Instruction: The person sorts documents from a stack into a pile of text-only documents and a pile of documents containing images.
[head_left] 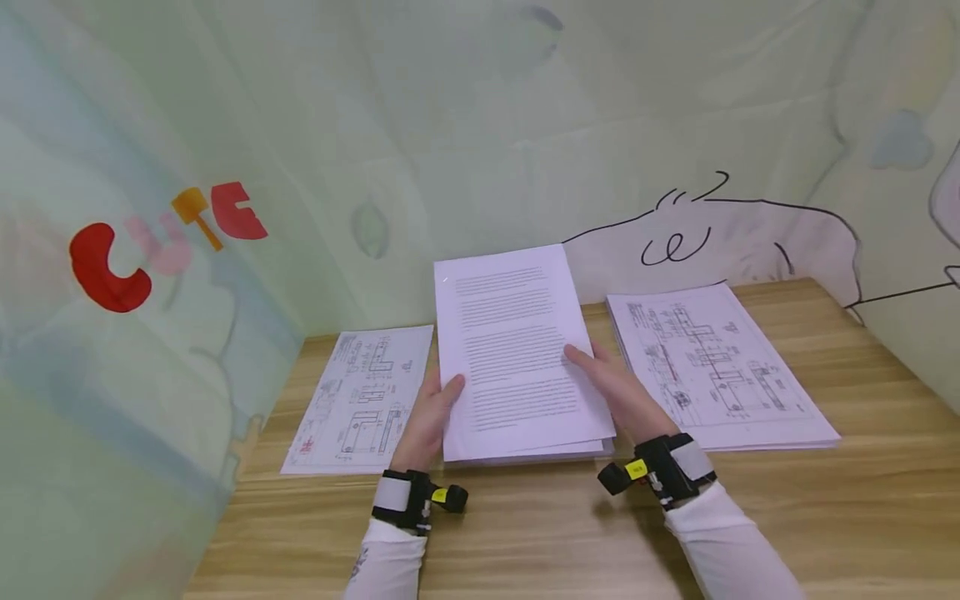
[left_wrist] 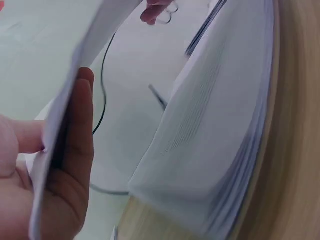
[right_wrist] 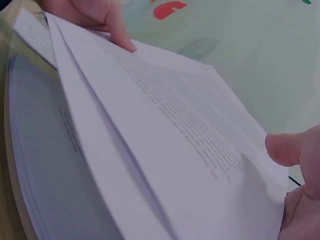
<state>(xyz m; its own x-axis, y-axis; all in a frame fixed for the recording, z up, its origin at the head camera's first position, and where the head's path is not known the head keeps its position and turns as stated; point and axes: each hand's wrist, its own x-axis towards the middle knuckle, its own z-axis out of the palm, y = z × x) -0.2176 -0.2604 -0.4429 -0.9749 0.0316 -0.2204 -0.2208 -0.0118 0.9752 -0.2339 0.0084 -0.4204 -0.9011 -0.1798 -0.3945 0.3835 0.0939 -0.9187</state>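
Two or so printed text sheets [head_left: 517, 358] are held up at a tilt by both hands, above a stack of text paper [left_wrist: 235, 100] on the table. My left hand [head_left: 427, 417] grips their left edge, thumb on the printed face and fingers behind, as the left wrist view shows. My right hand [head_left: 618, 387] holds the right edge, its thumb over the front and the other fingers mostly hidden behind. In the right wrist view the lower sheet edges [right_wrist: 110, 120] spread apart, with the stack [right_wrist: 50, 160] beneath them.
On the wooden table [head_left: 525, 533], a technical drawing sheet [head_left: 367, 400] lies left of the held pages. A pile of similar drawings [head_left: 720, 367] lies to the right. Behind the table hangs a printed cloth backdrop [head_left: 465, 150], which continues down the left side.
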